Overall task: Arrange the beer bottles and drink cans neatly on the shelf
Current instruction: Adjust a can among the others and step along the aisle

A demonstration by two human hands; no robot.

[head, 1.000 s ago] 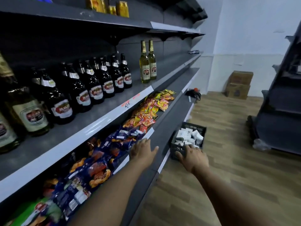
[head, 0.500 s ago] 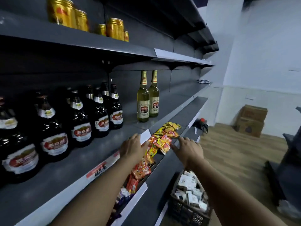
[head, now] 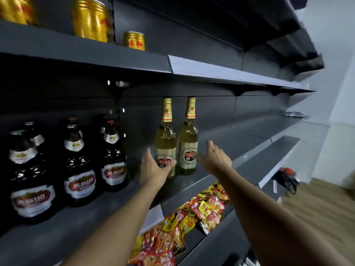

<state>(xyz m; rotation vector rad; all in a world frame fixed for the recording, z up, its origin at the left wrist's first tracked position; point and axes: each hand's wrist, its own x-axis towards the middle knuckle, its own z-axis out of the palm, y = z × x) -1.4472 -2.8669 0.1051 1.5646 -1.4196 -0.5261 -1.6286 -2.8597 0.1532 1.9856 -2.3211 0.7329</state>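
Snack packets [head: 194,217], red and yellow, lie heaped on the lower shelf tier at near right. A dark object with a red part [head: 286,178] rests farther right on that tier's end; wood-pattern flooring [head: 326,212] lies beyond, beside a white wall [head: 342,93].

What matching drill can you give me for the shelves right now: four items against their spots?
Items:
1. gold cans
2. dark bottles
3. green bottles
4. snack packets

Spots:
A. lower shelf, in a loose heap
B. middle shelf, between the left hand and right hand
C. top shelf, left end
D. middle shelf, left of both hands

Pairs: 1-C, 2-D, 3-B, 4-A
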